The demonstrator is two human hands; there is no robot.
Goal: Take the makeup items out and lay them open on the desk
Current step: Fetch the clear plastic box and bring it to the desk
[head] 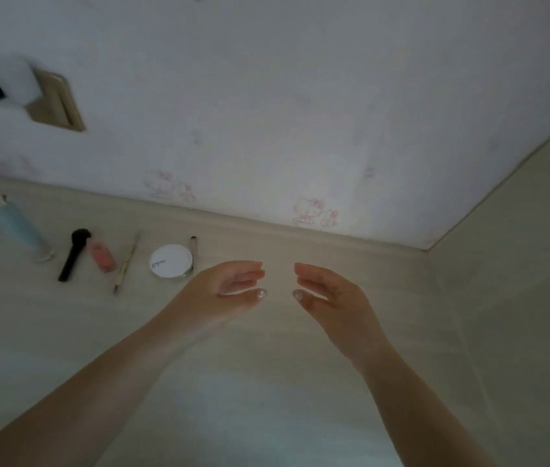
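Six makeup items lie in a loose row on the pale wood-grain desk (267,348), all to the left of the hands and toward the wall (300,96). Both hands hover above the desk, holding nothing: the left hand (230,291) and right hand (327,294) face each other, fingers relaxed and lightly cupped, a gap between the fingertips. Farthest from the hands is a soft pale-blue tube (19,227) with a whitish cap; next a black brush (73,254) with a dark bristle head, a small glossy pink bottle (101,256), a thin pencil-like stick (127,264), and a round white compact (172,261) with its lid shut. A slim brownish stick (193,251) lies just behind the left hand's fingers. The unpacking looks largely done; no bag or pouch is in view, so whether more remains cannot be told.
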